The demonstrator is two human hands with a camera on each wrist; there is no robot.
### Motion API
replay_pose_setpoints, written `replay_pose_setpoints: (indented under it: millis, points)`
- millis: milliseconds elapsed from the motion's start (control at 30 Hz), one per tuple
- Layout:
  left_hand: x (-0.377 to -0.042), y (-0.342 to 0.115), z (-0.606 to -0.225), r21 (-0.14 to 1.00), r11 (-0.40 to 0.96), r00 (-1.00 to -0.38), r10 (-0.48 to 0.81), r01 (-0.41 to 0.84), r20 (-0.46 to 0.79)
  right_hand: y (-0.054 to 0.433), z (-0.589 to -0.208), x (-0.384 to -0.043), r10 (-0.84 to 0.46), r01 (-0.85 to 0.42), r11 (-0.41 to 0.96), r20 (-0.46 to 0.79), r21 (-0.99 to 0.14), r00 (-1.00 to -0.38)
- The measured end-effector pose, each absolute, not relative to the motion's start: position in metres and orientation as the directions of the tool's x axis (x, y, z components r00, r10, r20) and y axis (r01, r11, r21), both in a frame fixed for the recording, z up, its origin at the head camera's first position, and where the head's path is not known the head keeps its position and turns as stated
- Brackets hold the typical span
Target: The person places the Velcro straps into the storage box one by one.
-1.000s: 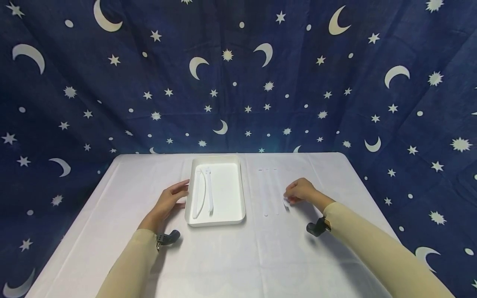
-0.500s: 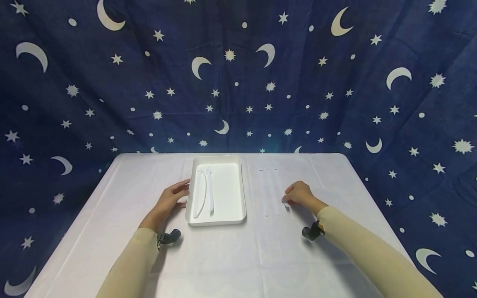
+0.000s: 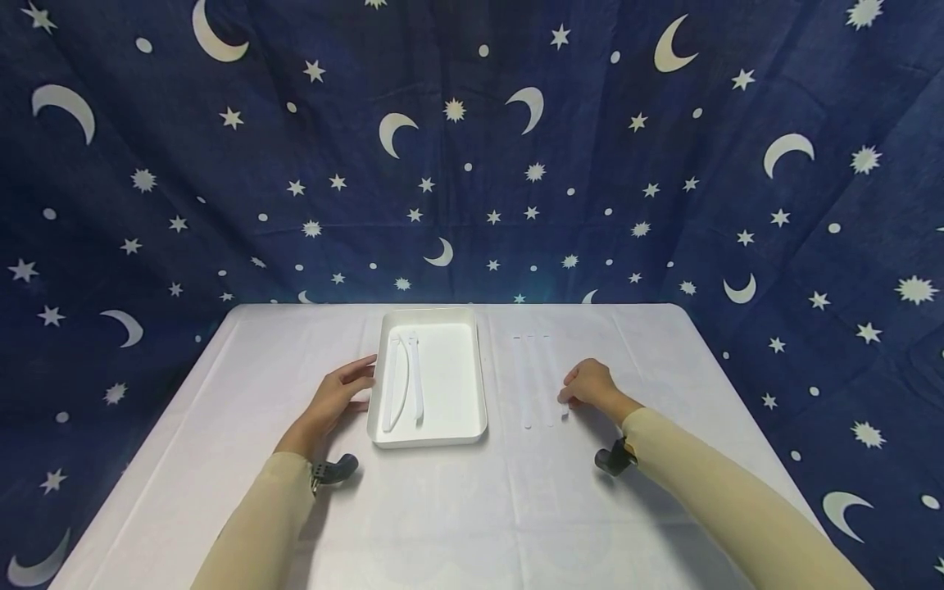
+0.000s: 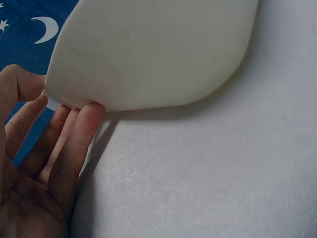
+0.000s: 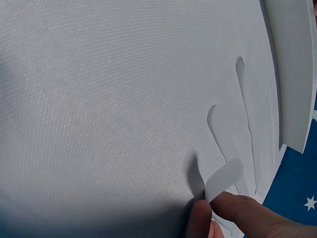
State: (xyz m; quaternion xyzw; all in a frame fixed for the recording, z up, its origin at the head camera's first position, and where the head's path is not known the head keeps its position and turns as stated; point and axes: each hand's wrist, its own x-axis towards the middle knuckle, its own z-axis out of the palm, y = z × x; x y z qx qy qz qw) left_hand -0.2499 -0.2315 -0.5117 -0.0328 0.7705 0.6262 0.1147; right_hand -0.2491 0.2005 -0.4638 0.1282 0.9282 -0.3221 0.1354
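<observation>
My right hand point(image 3: 592, 385) pinches one strip point(image 5: 228, 173) by its near end, its long axis seeming to run away from me. Just left, two more strips point(image 5: 219, 126) lie on the table point(image 3: 509, 508). Farther left, the one tray point(image 3: 451, 385) holds at least two strips point(image 3: 416, 385); my left hand point(image 3: 335, 401), fingers loosely extended, touches its left wall. One backdrop point(image 3: 472, 229) hangs beyond.

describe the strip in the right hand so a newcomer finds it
On the white table, right of the shallow tray, three pale strips run side by side. It is the rightmost strip, the only one pinched by the right hand, its near end bent up.
</observation>
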Motion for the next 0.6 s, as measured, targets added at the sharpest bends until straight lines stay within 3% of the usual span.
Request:
replay_pose_setpoints:
  millis: [400, 600]
  points:
    - [-0.2502, -0.2304, -0.512, 0.945, 0.247, -0.969, 0.071, -0.214, -0.238, 0.2019, -0.4646, -0.2538, 0.141, 0.351, 0.73, -0.373, -0.587, -0.917]
    - [-0.2505, -0.2317, -0.5116, 0.947, 0.246, -0.969, 0.075, -0.209, -0.233, 0.2045, -0.4605, -0.2557, 0.131, 0.417, 0.674, -0.457, -0.61, -0.88]
